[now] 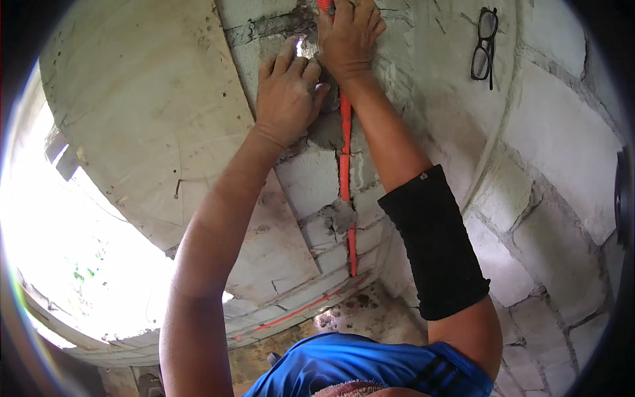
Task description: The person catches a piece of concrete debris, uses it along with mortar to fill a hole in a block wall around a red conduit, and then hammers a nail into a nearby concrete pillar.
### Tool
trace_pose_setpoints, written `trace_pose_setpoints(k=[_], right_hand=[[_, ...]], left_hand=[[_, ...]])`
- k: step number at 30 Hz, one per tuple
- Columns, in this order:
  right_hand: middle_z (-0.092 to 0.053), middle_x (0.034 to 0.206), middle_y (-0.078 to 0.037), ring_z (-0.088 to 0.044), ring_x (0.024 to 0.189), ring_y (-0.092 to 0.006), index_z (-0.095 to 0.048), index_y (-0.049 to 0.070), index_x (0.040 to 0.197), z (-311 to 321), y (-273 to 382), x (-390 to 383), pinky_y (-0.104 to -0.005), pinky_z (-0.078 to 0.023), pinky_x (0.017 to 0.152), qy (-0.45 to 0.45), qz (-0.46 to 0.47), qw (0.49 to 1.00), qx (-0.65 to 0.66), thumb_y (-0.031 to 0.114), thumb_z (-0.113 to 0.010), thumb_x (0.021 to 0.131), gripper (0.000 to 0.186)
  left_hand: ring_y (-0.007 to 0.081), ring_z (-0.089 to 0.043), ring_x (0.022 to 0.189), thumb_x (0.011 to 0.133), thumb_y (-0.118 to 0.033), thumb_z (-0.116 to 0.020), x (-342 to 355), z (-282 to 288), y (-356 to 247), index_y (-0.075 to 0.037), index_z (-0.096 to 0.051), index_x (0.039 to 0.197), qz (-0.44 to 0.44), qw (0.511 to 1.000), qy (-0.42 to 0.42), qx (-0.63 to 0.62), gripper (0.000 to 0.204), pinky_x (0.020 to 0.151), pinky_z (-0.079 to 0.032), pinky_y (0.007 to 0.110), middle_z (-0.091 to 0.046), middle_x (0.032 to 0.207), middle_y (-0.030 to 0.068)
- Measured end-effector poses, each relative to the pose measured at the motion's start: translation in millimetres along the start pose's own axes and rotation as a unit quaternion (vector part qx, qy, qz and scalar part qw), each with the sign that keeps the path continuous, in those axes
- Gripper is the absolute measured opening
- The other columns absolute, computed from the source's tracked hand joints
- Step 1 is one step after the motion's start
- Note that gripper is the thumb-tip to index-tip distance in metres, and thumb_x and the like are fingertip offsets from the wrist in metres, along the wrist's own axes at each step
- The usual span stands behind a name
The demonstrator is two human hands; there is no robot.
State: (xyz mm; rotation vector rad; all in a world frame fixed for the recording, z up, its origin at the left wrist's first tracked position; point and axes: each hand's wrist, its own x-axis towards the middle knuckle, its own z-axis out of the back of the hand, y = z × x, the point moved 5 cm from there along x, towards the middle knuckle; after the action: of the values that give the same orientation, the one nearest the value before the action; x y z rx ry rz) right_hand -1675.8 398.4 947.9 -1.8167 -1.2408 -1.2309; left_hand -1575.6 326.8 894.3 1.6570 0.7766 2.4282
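Observation:
Along a groove in the block wall (307,175) runs an orange conduit (345,175), patched with grey mortar (340,217) in places. Up at the top edge, my right hand (347,40) is closed around the conduit's upper part, an orange piece showing beside its fingers. My left hand (286,99) lies against the wall just lower and to the left, fingers stretched and spread. Between the two hands is a bright hole (304,47) with rough, broken edges. My left fingertips touch its rim, and part of the groove is hidden behind my hands.
A large flat board (149,99) covers the wall at left, with a bent nail (177,188) sticking out. Beyond it is a bright opening (86,251). Eyeglasses (485,46) hang on the right wall. Another orange conduit (291,316) runs low along the wall.

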Motion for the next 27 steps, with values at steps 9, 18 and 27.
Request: trace_pose_setpoints(k=[9, 18, 27], right_hand=[[-0.058, 0.09, -0.01, -0.06, 0.078, -0.0224, -0.058, 0.001, 0.112, 32, -22, 13, -0.0366, -0.051, 0.068, 0.129, -0.113, 0.599, 0.782, 0.032, -0.065, 0.094, 0.036], [-0.04, 0.056, 0.002, -0.037, 0.048, -0.0067, -0.052, 0.005, 0.074, -23, -13, -21, -0.0247, -0.029, 0.044, 0.108, -0.267, 0.732, 0.617, 0.047, -0.04, 0.103, 0.053], [-0.045, 0.061, 0.002, -0.04, 0.052, -0.0063, -0.053, 0.003, 0.079, -24, -1, -16, -0.0232, -0.032, 0.047, 0.161, -0.182, 0.766, 0.596, 0.037, -0.036, 0.106, 0.046]], left_hand=[[0.0274, -0.039, 0.14, 0.081, -0.019, -0.075, -5, -8, 0, -0.007, -0.065, 0.117, 0.058, 0.997, 0.006, -0.05, 0.039, 0.115, -0.026, 0.05, -0.071, 0.108, 0.0116], [0.0317, -0.046, 0.135, 0.075, -0.019, -0.077, -6, -11, -5, -0.005, -0.064, 0.118, 0.034, 0.998, 0.01, -0.049, 0.048, 0.115, -0.025, 0.054, -0.071, 0.105, 0.0121], [0.0384, -0.05, 0.124, 0.074, -0.022, -0.078, -10, -15, -14, 0.0, -0.057, 0.122, 0.045, 0.997, -0.019, -0.064, 0.056, 0.114, -0.022, 0.062, -0.066, 0.111, 0.0192]])
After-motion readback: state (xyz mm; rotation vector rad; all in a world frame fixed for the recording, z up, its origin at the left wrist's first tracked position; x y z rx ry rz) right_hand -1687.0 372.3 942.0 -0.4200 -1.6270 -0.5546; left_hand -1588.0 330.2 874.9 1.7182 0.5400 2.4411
